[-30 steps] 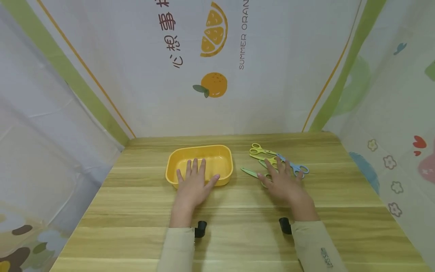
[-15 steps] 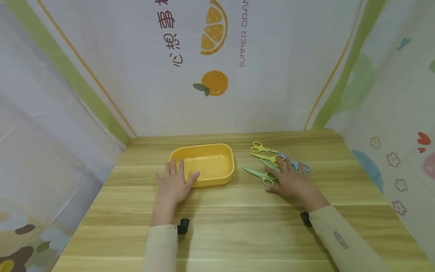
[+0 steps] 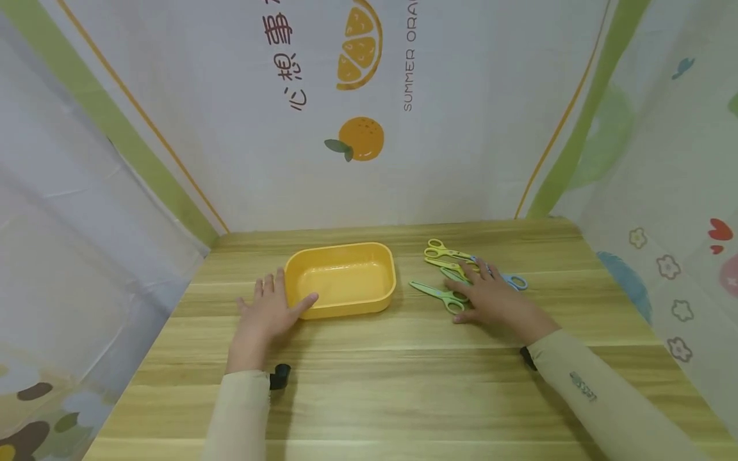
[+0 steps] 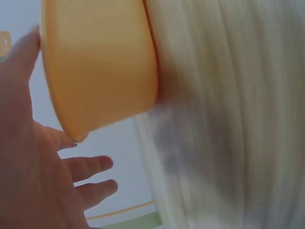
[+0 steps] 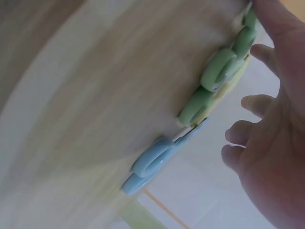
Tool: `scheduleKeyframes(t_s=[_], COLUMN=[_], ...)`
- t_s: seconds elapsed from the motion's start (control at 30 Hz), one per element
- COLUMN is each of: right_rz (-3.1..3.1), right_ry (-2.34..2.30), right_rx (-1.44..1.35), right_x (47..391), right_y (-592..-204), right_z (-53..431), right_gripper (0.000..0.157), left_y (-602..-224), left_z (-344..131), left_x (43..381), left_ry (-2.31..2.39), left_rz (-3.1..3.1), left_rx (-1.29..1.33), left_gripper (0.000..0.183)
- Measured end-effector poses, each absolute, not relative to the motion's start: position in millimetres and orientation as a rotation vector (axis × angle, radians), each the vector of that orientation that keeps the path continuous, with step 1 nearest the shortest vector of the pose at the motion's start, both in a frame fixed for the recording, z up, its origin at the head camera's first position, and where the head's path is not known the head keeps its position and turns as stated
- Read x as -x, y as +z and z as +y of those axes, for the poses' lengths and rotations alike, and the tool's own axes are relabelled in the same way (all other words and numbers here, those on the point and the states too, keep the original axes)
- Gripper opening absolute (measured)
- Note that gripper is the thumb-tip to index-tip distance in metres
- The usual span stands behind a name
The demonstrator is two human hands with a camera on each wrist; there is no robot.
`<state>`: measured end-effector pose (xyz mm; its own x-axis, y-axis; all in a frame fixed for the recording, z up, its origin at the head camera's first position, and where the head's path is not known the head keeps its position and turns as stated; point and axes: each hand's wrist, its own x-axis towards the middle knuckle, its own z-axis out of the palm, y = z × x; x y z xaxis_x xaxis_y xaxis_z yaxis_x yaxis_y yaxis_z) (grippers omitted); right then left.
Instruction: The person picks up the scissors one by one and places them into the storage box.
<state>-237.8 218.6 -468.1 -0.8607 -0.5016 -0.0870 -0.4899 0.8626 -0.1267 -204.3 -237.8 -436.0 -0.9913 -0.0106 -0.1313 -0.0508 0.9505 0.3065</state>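
A yellow rectangular tub point(image 3: 352, 283) with rounded corners stands left of centre on the table. My left hand point(image 3: 266, 315) is at its left end, with spread fingers outside the wall and the thumb over the front-left rim. In the left wrist view, those fingers are straight beside the tub wall point(image 4: 105, 62). To the right lie several scissors: yellow scissors point(image 3: 446, 253), green scissors point(image 3: 431, 290) and blue scissors point(image 3: 517, 282). Over them hovers my right hand point(image 3: 498, 302), hiding some handles. The right wrist view shows its fingers loosely bent, gripping nothing, above the green handles point(image 5: 219, 69).
The wooden table point(image 3: 380, 384) extends in front of the tub and scissors. A white printed cloth point(image 3: 438, 166) hangs behind the table, and similar cloths hang at both sides. A black wrist mount point(image 3: 280, 376) sits beside the left sleeve.
My left hand has moved left, from over the tub's interior to its left end. My right hand has shifted slightly right, its forearm swinging outward. Tub and scissors look unmoved.
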Motion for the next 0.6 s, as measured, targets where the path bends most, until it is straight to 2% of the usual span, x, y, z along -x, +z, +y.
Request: scheduleKeyframes(t_s=[0.17,0.4,0.6], right_rz=[2.874,2.846,2.837], right_ry=[-0.155,-0.216,-0.271], right_rx=[0.771,0.738,0.729], right_x=[239.1,239.4,239.5], right_y=[-463.9,-462.7,-462.1], right_z=[216.3,211.1,211.6], right_gripper=[0.084,0.085,0.084], left_y=[-437.0,-446.5,-446.4], left_z=[-243.7,-249.2,-251.1], left_x=[209.4,216.0,217.8], left_ry=[0.486,0.759,0.74], left_rz=[2.916,2.765,2.77], left_rx=[0.026,-0.007,-0.037], left_gripper=[0.133,0.135,0.134])
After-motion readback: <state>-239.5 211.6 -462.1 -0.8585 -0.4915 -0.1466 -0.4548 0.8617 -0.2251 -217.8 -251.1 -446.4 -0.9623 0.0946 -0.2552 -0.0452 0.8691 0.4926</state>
